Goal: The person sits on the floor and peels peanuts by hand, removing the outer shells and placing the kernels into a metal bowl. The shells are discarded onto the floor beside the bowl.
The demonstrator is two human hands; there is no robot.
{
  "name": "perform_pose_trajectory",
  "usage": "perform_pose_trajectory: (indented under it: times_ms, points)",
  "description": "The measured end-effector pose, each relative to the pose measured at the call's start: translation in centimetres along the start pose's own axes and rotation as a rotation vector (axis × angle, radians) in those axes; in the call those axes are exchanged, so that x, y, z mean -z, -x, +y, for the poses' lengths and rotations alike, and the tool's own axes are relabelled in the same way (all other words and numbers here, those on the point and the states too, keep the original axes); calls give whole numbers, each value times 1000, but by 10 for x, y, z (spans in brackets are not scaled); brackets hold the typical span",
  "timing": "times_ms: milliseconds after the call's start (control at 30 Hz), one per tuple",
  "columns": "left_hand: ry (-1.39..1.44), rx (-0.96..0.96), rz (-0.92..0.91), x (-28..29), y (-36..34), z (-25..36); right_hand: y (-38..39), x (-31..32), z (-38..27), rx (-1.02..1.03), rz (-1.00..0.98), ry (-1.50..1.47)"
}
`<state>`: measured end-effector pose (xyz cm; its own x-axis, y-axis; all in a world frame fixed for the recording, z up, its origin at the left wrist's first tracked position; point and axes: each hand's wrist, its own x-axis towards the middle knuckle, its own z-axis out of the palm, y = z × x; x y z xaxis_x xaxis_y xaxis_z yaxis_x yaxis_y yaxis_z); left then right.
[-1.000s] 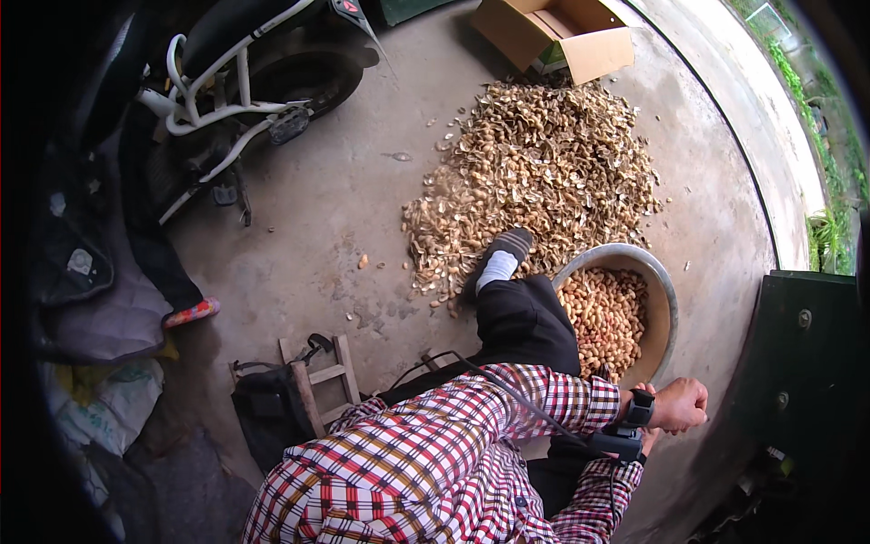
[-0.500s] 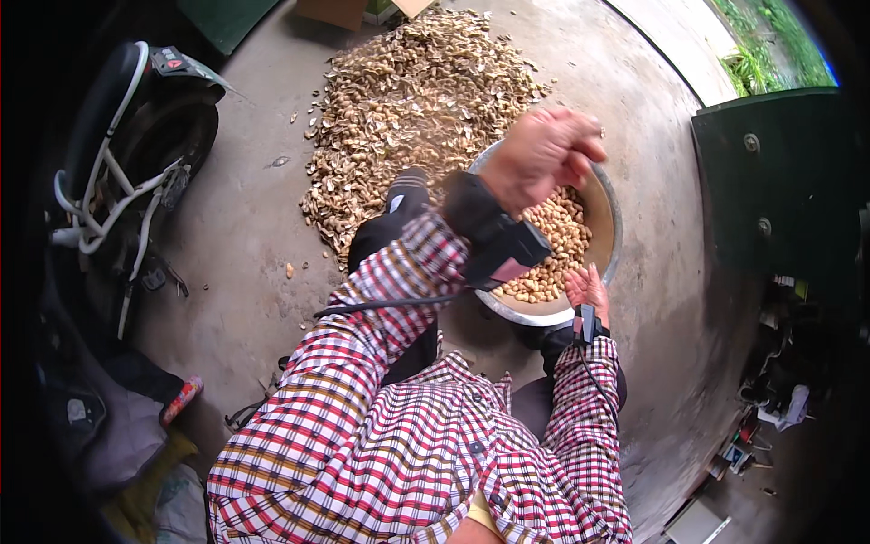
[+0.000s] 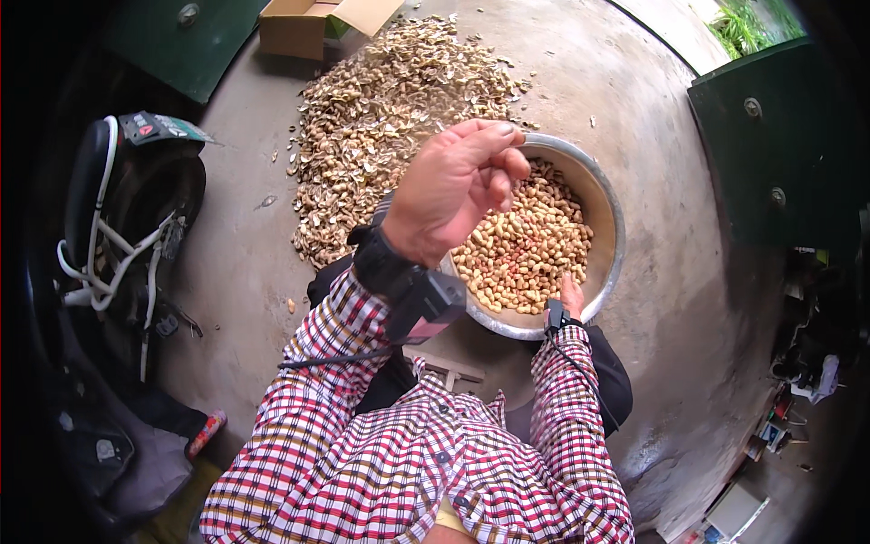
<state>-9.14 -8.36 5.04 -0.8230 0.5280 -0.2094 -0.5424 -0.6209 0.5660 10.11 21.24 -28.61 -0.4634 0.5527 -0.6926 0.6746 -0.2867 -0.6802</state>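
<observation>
My left hand (image 3: 458, 189) is raised over the left side of a wide metal basin (image 3: 605, 208), its fingers curled in and the thumb against the index finger. Whatever it may hold is too small or hidden to make out. Unshelled peanuts (image 3: 526, 245) fill much of the basin, with some reddish kernels lying among them. My right hand (image 3: 571, 297) is inside the basin's near right rim, at the edge of the peanuts. It shows edge-on, so its grip is unclear. Both wrists wear black straps with small devices.
A large heap of broken peanut shells (image 3: 362, 118) spreads over the concrete floor, left of and beyond the basin. Behind it stands an open cardboard box (image 3: 294, 34). A parked two-wheeler (image 3: 118, 218) is at the left, a dark green door panel (image 3: 757, 154) at the right.
My left hand has moved left and a little nearer, uncovering more peanuts. My right hand has turned from palm-up and spread to edge-on at the peanuts. The view has shifted slightly.
</observation>
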Motion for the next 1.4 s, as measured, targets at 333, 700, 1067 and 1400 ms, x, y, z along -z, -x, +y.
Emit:
perform_pose_trajectory:
  times_ms: [333, 700, 1067, 1400]
  points:
    - [1, 72, 39, 6, 16, -6, -12, -64, -6, -24, 462, 211]
    - [-66, 134, 57, 2, 20, -17, 18, -139, -56, 431, -3, 480]
    - [-114, 167, 35, -10, 9, -30, 63, -88, -44, 608, -251, 735]
    - [-134, 176, 28, -6, 7, -33, 68, -72, -27, 272, 109, 959]
